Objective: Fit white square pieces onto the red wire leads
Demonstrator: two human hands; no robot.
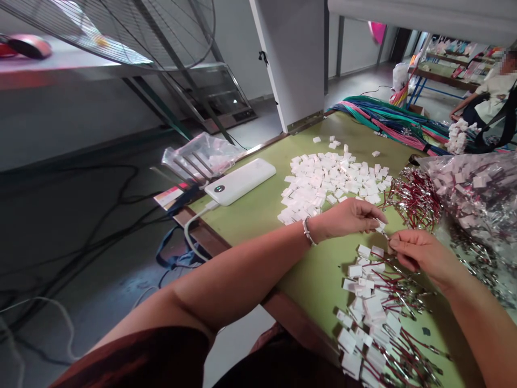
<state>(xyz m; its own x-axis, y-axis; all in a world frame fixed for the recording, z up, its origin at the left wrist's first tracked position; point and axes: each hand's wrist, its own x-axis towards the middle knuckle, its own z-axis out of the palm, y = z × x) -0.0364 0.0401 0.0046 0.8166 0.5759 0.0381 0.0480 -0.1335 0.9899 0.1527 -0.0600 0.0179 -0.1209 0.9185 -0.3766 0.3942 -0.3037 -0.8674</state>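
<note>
A: What is seen as the largest thing?

B: The green table (250,221), by which the middle and lower right of the frame are filled. At its far edge, in the upper right, a bundle of coloured cables (388,118) is laid. Below it, at the right edge, a clear plastic bag (480,188) filled with small parts is placed.

A: And the smaller things?

B: A heap of white pieces (319,180) is spread right of the centre. In the lower right, a group of wired pieces (374,310) is gathered, and above it a pile of red wires (416,199) is seen. Near the centre, a white power bank (242,180) is set, with a cable plugged in.

A: How are the hands used?

B: Right of the centre, one small white piece (380,226) is gripped by the fingertips of the left hand (355,215). Just beside it, a thin wire (386,236) is pinched by the right hand (416,250); its end is too small to be made out.
</note>
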